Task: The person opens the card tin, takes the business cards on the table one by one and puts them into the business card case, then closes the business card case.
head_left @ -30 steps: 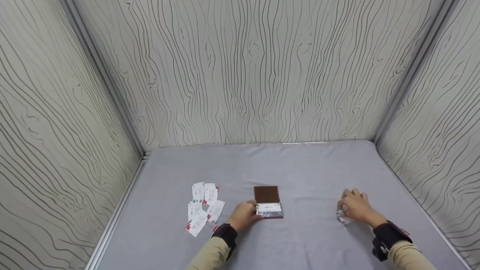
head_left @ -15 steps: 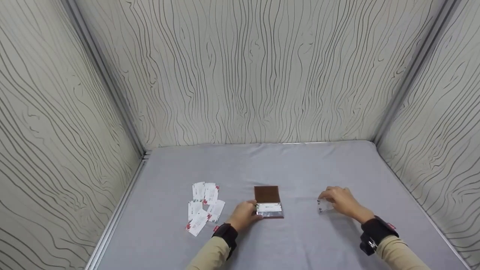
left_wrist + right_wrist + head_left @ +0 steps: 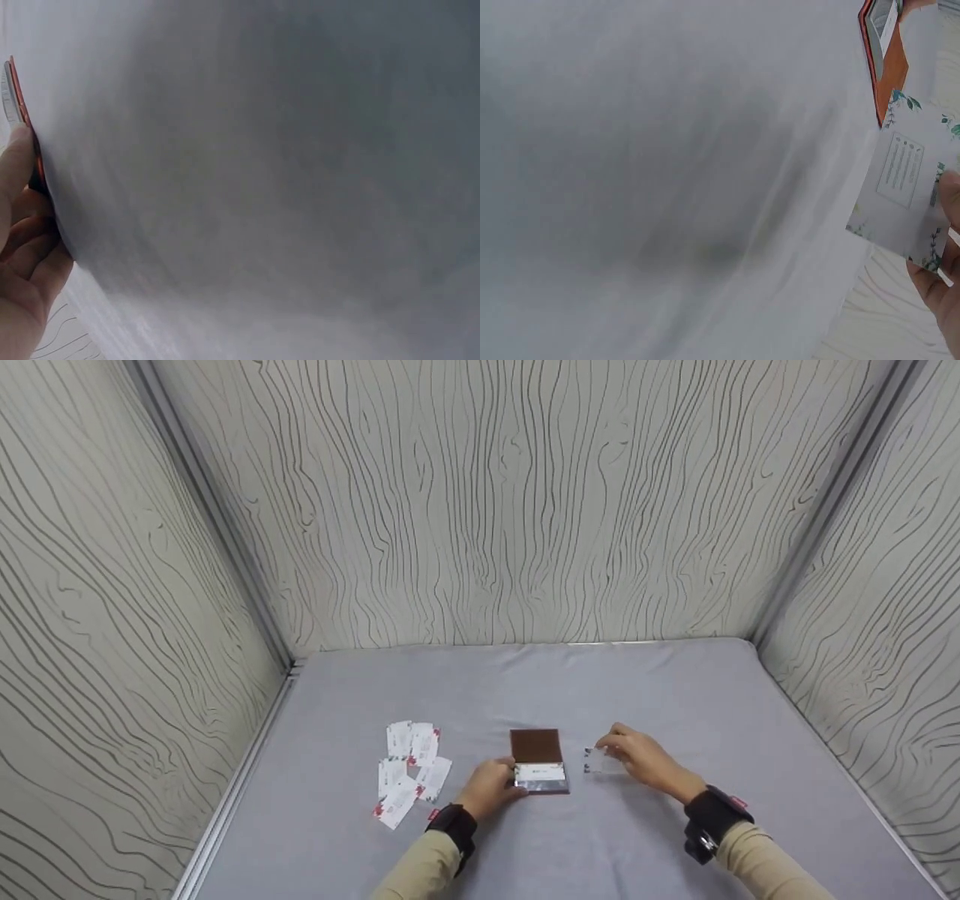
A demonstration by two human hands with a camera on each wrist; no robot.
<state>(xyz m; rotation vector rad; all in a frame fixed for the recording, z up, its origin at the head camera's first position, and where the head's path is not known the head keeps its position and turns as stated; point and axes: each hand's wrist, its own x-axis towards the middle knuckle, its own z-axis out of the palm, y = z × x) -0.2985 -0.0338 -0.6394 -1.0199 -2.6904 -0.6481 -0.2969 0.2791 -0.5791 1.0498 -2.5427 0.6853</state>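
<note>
A brown card holder point(image 3: 536, 746) lies unfolded in the middle of the table, a white business card point(image 3: 541, 772) in its lower half above a shiny strip. My left hand point(image 3: 489, 789) pinches the holder's left edge; in the left wrist view its thumb point(image 3: 19, 154) lies over the edge with fingers beneath. To the right of the holder, my right hand point(image 3: 643, 757) pinches another business card point(image 3: 904, 180) by one end. Leaf prints mark that card's corners in the right wrist view, and its free end points toward the holder.
Several white cards point(image 3: 401, 802) with red and green prints overlap on the left of the table. A grey cloth point(image 3: 622, 682) covers the tabletop. Wood-patterned panels point(image 3: 480, 510) wall the back and both sides.
My right hand has lifted the card off the right side of the table and carried it left toward the holder. My left hand keeps its place on the holder.
</note>
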